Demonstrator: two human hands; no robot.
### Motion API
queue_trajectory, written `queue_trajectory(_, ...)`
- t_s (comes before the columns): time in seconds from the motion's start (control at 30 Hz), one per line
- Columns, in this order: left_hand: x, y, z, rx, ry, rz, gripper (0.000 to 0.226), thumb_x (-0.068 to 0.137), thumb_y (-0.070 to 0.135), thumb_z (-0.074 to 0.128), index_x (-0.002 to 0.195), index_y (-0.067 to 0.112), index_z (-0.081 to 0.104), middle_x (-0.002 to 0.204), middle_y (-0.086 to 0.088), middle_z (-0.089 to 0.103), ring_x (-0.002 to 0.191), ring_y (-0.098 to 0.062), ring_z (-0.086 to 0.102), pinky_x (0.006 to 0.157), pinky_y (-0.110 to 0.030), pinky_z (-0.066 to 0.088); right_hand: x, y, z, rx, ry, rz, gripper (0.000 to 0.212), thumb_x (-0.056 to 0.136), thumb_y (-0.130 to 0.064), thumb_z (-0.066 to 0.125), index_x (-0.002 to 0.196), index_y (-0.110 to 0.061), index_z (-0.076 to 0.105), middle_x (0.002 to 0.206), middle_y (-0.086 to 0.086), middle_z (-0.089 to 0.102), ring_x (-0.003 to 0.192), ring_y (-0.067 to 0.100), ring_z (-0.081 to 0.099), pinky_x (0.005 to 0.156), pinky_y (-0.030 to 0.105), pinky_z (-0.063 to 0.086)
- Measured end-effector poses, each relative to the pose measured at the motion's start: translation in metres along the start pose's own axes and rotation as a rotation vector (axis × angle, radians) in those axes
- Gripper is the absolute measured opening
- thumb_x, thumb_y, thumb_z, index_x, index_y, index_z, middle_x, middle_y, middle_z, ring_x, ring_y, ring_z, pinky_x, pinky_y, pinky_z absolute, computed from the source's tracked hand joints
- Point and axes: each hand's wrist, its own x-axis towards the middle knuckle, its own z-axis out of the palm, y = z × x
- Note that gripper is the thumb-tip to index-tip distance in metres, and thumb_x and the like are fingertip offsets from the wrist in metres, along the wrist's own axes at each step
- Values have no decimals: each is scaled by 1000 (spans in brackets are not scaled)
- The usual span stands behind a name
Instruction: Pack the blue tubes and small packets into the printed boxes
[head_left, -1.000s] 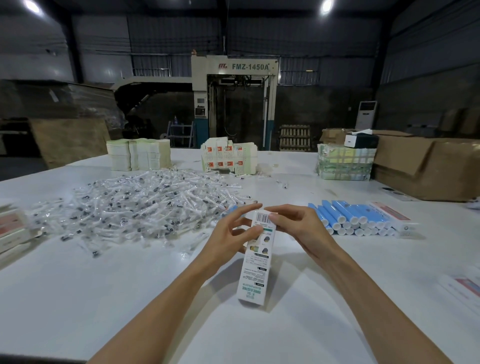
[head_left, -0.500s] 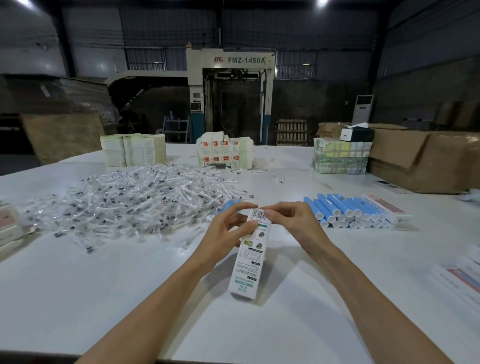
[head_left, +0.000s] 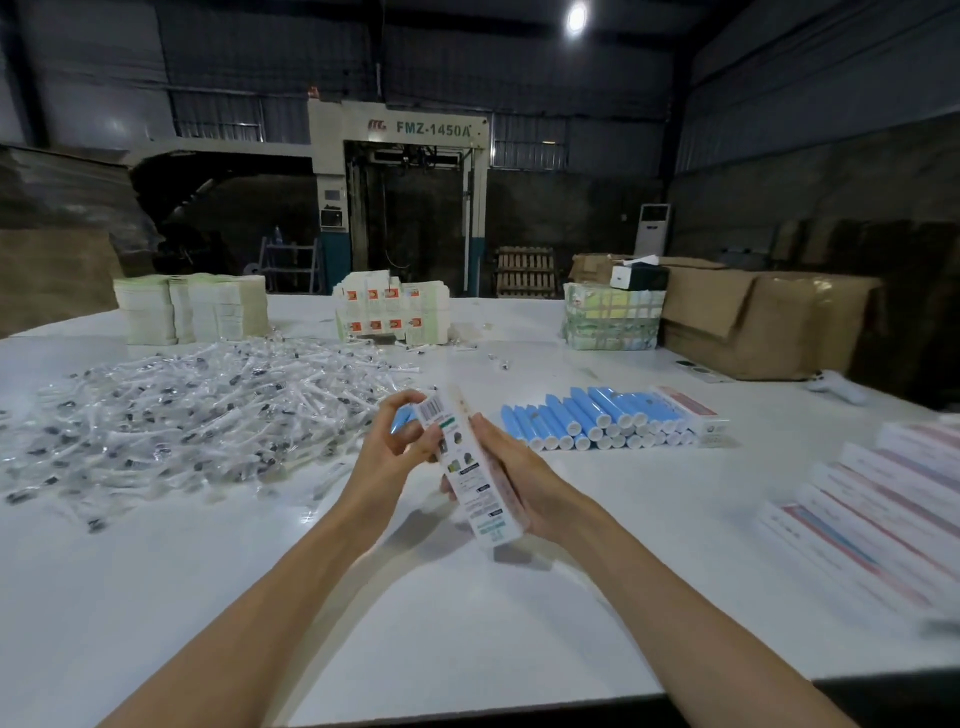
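Head view, the only one I have. Mid-frame, both hands hold one printed box (head_left: 470, 467) tilted above the desk (head_left: 467, 623), barcode end up and away from me. The right hand (head_left: 514, 480) lies along the box's right side with its fingers wrapped behind, which I take as the steadying grip. The left hand (head_left: 384, 462) has its fingers (head_left: 402, 401) curled narrowly round the barcode end, probably working the end flap. I can't tell whether that flap is open or tucked, nor what is inside the box.

The supplies sit within easy reach. A row of blue tubes (head_left: 597, 423) lies side by side right of centre, caps towards me, handy for the right hand. The small packets (head_left: 197, 410) sprawl in a loose clear-wrapped heap across the left middle, by the left hand. A bit of blue (head_left: 401, 420) peeks out behind the left fingers, likely one more tube, mostly hidden.

At the right edge, long boxes (head_left: 883, 514) lie in rows, blurred and cut off; I judge them to be packed ones. Pale stacks (head_left: 192, 309) in the upper left look like flat cartons, their print too small to read. A brown carton (head_left: 769, 325) stands at the desk's far right.
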Motion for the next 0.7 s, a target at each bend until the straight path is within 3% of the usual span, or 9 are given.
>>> queue_trajectory(0.13,0,-8,7,211,-65,18,58,93,56,77,144,46,51,114,11,76,112,-11,70,98,-36,52,-26,-1,-5,-203,128,-33,49,98,-74,47,138,-47,55,113,0,76,95,26,76,85,42,62)
queue_trajectory(0.2,0,-12,10,319,-65,27,58,96,60,71,148,54,47,123,14,71,118,-6,68,97,-32,55,-44,0,-18,-310,227,-28,45,98,-74,45,139,-56,52,116,-7,74,95,20,76,85,37,60)
queue_trajectory(0.3,-3,-18,7,445,-71,76,46,100,43,66,143,50,53,121,13,68,116,-8,66,97,-34,56,-76,-4,-51,-521,350,-17,43,104,-65,43,144,-50,47,131,-7,67,98,7,68,91,25,54)
queue_trajectory(0.37,-6,-22,3,576,-109,136,43,104,29,68,142,43,55,119,17,66,116,-11,64,95,-34,56,-96,-7,-81,-815,454,24,50,107,-58,43,153,-40,42,144,-11,57,117,3,59,93,17,46)
queue_trajectory(0.47,-9,-26,1,721,-162,178,44,105,15,68,143,36,58,122,18,64,120,-14,60,94,-32,53,-126,-3,-128,-1329,582,251,46,109,-52,37,150,-31,40,135,6,54,130,24,44,86,39,41)
queue_trajectory(0.57,-11,-25,3,808,-185,207,43,104,12,67,139,36,63,125,15,65,123,-10,57,98,-33,51,-156,10,-156,-1648,698,410,40,110,-38,41,147,-22,39,138,12,45,126,29,45,86,40,46)
queue_trajectory(0.7,-13,-20,3,869,-204,234,37,105,10,66,130,36,68,131,14,63,124,-7,56,99,-31,48,-185,28,-184,-1946,804,437,39,110,-44,40,139,-20,51,134,7,51,121,26,50,99,38,43)
